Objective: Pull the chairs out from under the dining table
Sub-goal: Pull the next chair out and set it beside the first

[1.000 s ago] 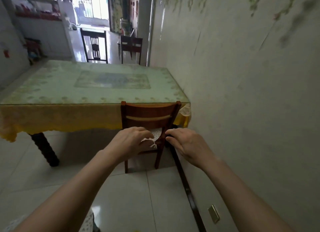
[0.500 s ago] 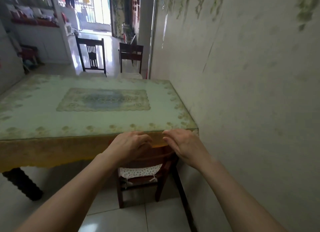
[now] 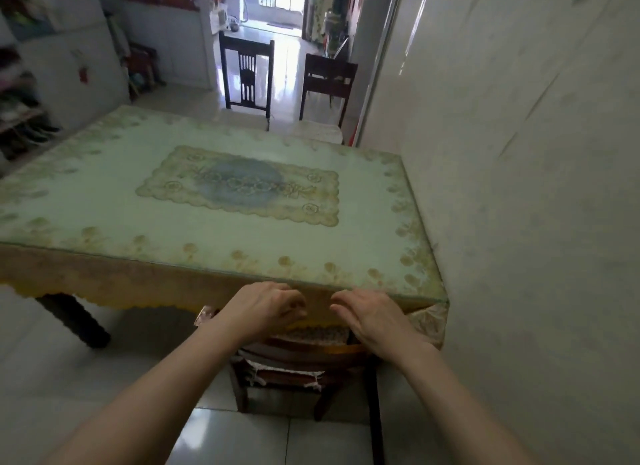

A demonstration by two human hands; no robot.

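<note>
Tiled dining room, cloth-covered tabletop (image 3: 214, 201) against wall.
Dark wooden chair (image 3: 298, 367) sat tucked under; left hand (image 3: 266, 308) and right hand (image 3: 374, 317) hovered above, fingers curled, gripping nothing; seat mostly hidden.

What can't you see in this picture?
- Near chair, head view: its front is hidden under the table and its backrest top is behind the hands.
- Left hand, right hand: fingertips curl out of sight, grip unclear.
- Shelves at the left edge: blurred, cut off.

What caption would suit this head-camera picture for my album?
Both hands, left and right, reach over a chair tucked under the dining table.
</note>
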